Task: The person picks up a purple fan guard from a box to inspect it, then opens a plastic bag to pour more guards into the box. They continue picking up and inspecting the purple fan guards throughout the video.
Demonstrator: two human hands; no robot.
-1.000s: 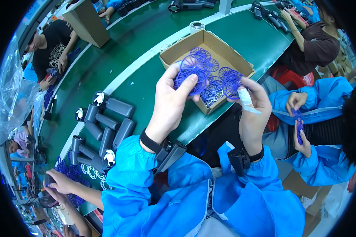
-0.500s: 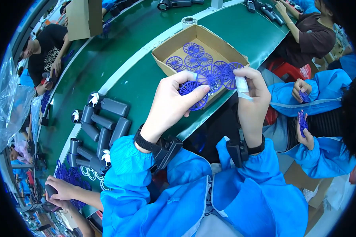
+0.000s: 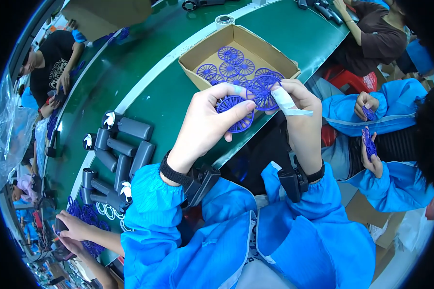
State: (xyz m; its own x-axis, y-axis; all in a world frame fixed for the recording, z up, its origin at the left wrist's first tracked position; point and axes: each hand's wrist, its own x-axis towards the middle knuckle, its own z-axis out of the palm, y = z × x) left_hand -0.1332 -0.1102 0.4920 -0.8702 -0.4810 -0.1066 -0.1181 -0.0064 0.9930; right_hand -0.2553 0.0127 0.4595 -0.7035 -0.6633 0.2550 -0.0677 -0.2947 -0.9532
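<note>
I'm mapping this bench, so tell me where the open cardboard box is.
The open cardboard box is at upper centre of the head view, on the green table, just beyond the left hand and right hand.

At ten o'clock, a co-worker's black shirt [image 3: 58,67] carries pale printed lettering in a compact block across its front, rows of it tilted with the body and partly lost in folds. Between five and six o'clock, the front opening of the wearer's blue jacket [image 3: 294,245] shows small dark marks, apparently lettering, too creased to read. At two o'clock, pale marks on a red stool [image 3: 345,78] are too small to tell.
</note>
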